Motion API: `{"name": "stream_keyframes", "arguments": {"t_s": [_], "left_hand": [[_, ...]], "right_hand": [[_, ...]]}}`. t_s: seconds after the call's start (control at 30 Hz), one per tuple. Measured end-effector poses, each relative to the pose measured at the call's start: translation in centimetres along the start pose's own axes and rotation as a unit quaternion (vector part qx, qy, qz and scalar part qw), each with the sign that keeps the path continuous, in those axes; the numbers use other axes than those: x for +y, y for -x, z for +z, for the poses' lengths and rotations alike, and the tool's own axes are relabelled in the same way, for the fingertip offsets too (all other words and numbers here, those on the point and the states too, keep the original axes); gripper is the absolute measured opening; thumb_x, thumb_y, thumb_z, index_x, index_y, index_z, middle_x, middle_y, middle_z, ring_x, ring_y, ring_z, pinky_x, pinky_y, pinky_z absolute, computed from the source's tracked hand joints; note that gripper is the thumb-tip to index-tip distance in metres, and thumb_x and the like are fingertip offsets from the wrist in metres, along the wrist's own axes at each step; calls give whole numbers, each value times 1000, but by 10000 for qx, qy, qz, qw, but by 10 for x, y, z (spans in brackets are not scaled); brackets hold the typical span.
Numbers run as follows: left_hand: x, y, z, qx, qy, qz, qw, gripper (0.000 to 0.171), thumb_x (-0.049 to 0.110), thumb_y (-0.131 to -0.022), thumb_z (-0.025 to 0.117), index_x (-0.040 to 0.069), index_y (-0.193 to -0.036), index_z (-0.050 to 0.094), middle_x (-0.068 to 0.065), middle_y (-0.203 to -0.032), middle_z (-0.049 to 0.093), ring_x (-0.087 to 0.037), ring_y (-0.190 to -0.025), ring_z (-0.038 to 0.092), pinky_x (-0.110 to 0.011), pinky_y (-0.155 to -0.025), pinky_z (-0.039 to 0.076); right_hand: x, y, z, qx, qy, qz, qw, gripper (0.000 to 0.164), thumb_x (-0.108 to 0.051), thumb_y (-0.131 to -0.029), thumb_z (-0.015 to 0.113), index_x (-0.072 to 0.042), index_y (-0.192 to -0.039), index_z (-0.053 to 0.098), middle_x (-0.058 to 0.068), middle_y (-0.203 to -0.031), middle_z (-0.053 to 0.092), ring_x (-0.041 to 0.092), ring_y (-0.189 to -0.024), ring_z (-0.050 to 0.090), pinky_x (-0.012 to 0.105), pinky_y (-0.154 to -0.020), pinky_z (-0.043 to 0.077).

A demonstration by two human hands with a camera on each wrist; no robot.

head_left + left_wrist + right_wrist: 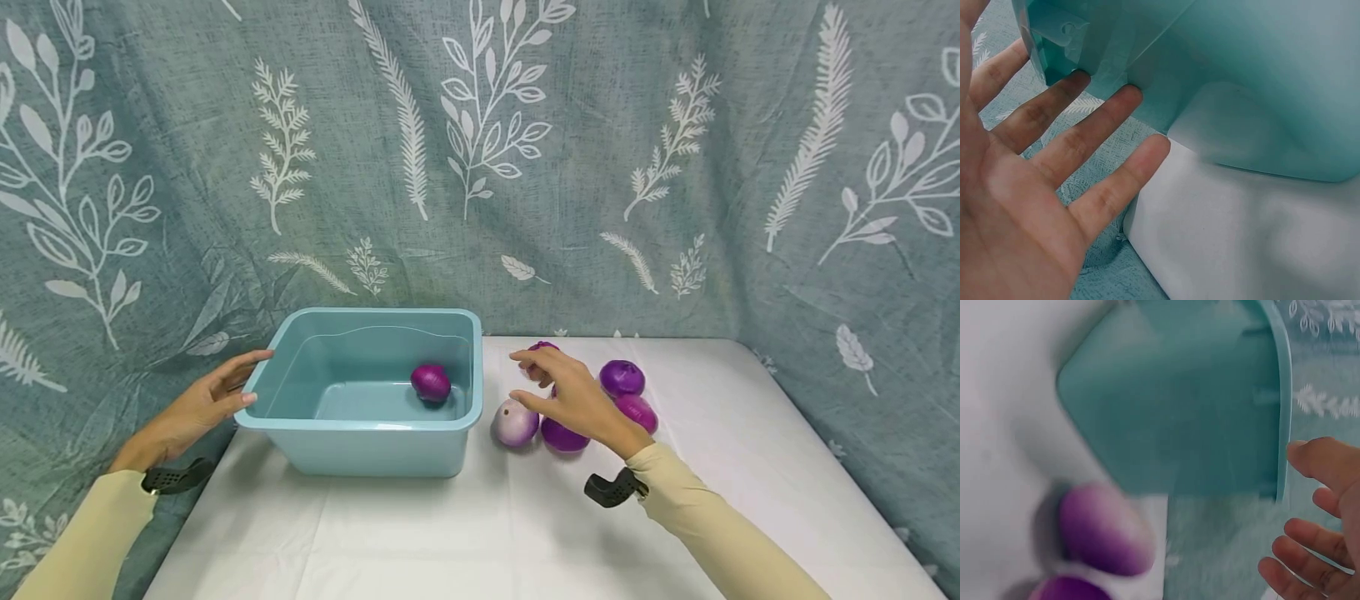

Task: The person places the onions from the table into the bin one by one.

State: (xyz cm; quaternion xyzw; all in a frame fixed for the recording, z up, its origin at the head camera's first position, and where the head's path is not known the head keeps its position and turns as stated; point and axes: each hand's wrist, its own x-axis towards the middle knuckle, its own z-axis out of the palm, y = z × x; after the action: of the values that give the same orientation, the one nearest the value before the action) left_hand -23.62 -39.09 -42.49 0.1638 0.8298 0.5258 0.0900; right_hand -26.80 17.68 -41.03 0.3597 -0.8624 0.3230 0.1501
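Note:
A light blue plastic bin holds one red onion on its floor, toward the right. My left hand is at the bin's left rim, fingers extended; the left wrist view shows fingertips against or very near the outer wall. Right of the bin, my right hand hovers over a group of red onions, fingers loosely bent and holding nothing. Nearest the bin lies a pale purple onion, beside a darker onion. Another onion is partly hidden behind the right hand.
Two more onions, one dark and one pinkish, lie right of the right hand. A white cloth covers the table. Leaf-patterned green-blue fabric hangs behind and at both sides.

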Motion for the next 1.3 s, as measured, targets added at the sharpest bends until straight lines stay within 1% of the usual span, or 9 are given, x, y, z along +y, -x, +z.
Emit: {"name": "stream_keyframes", "arguments": {"t_s": [0.13, 0.23, 0.37, 0.53, 0.63, 0.8, 0.97, 1.13, 1.3], "left_hand": [[1, 1, -1, -26, -12, -5, 10000, 65, 19, -111, 51, 30, -166, 20, -14, -172, 5, -52, -152, 2, -81, -109, 15], [1, 1, -1, -42, -15, 18, 10000, 65, 18, -111, 51, 30, -166, 20, -15, -172, 4, -52, -152, 2, -81, -109, 15], [0, 2, -1, -53, 23, 29, 10000, 65, 18, -111, 51, 30, -166, 19, -14, -172, 3, -52, -152, 0, -82, -109, 14], [1, 2, 0, -15, 54, -2, 10000, 65, 17, -110, 51, 30, -166, 20, -12, -172, 3, -50, -153, -1, -82, -109, 13], [2, 2, 0, -3, 51, -5, 10000, 65, 17, -111, 51, 30, -166, 20, -12, -172, 3, -49, -153, -1, -81, -110, 14], [3, 1, -1, -64, 92, -9, 9999, 64, 18, -111, 50, 30, -166, 20, -14, -172, 3, -52, -152, 1, -81, -109, 14], [-1, 0, -2, -150, 159, -14, 9998, 65, 17, -111, 50, 30, -167, 18, -17, -171, 0, -54, -151, -2, -83, -108, 12], [-1, 0, -1, -139, 142, 20, 9998, 65, 17, -111, 49, 30, -167, 18, -17, -171, 1, -54, -151, -1, -83, -108, 12], [1, 0, -1, -107, 144, 30, 9998, 65, 18, -111, 50, 30, -166, 19, -16, -172, 2, -52, -152, -1, -82, -108, 12]], "right_hand": [[18, 21, -13, -1, 255, 334, 9991, 52, -25, -89, 84, -7, -134, 65, 2, -117, 66, 24, -102, 65, 45, -83, 58], [31, 37, -22, -48, 539, 630, 9965, 53, -28, -89, 84, -9, -134, 66, 4, -121, 65, 27, -102, 63, 47, -83, 57], [49, 56, -32, -57, 971, 872, 9914, 54, -33, -87, 86, -10, -133, 67, 8, -119, 65, 28, -105, 57, 47, -88, 50], [67, 78, -41, -25, 1119, 1132, 9872, 57, -34, -85, 87, -9, -133, 68, 13, -125, 64, 32, -111, 52, 53, -96, 45], [74, 91, -45, 32, 1167, 1264, 9851, 59, -32, -85, 88, -7, -134, 66, 16, -127, 63, 36, -113, 51, 57, -96, 45], [85, 109, -49, 209, 1435, 1285, 9811, 59, -27, -81, 91, -5, -131, 68, 19, -121, 63, 38, -108, 51, 56, -91, 46], [92, 125, -50, 173, 1499, 1464, 9776, 60, -26, -79, 92, -5, -130, 68, 21, -120, 63, 41, -108, 52, 57, -88, 46], [99, 136, -52, 68, 1514, 1787, 9722, 64, -27, -79, 92, -5, -133, 66, 25, -124, 60, 45, -111, 51, 62, -90, 47], [105, 142, -52, 98, 1558, 1882, 9696, 68, -31, -78, 93, -5, -134, 65, 26, -124, 60, 47, -110, 51, 64, -90, 47]]}}
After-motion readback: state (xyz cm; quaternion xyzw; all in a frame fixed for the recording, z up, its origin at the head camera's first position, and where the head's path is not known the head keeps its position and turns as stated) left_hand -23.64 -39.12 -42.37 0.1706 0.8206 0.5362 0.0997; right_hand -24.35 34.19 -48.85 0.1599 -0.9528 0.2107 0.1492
